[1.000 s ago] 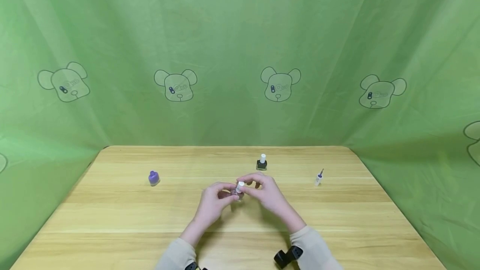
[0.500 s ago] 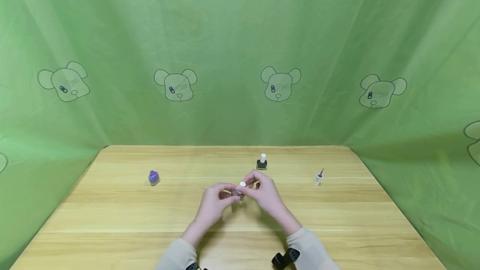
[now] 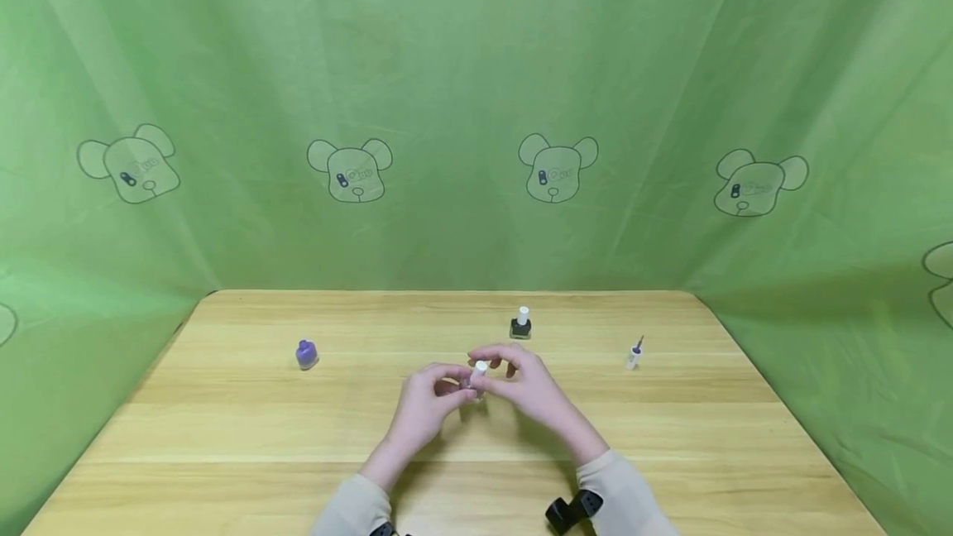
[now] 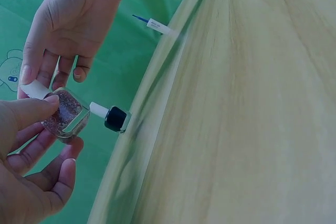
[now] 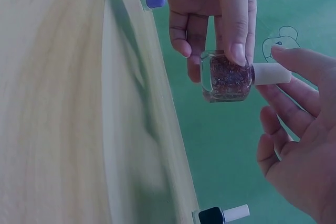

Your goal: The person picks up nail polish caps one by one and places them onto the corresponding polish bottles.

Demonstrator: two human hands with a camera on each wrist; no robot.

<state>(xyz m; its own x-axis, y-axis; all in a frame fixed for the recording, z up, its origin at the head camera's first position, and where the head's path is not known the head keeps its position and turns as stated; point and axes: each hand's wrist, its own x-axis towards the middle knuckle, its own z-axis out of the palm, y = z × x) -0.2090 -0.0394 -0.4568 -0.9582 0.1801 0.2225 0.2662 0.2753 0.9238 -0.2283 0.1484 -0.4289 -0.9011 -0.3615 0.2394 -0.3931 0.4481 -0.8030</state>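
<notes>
A clear square nail polish bottle with dark reddish glitter [image 5: 231, 80] is held above the table between both hands. My left hand [image 3: 423, 404] grips the glass body, its thumb pressed on one flat side. The bottle's white cap [image 5: 272, 73] is seated on the neck. My right hand [image 3: 524, 383] has its thumb and index finger on either side of this cap, the fingertips right at it. In the left wrist view the cap [image 4: 34, 89] lies under the right thumb, with the other right fingers loosely bent behind.
A dark nail polish bottle with a white cap [image 3: 520, 325] stands behind the hands. To the left is an uncapped purple polish bottle [image 3: 306, 355]. A white cap with its brush pointing up [image 3: 634, 356] stands at right. Green cloth [image 3: 447, 238] surrounds the wooden table [image 3: 223, 437].
My right hand's fingers have turned back and forth around the white cap, closing over it and then easing outward. My left hand and the bottle have stayed almost still.
</notes>
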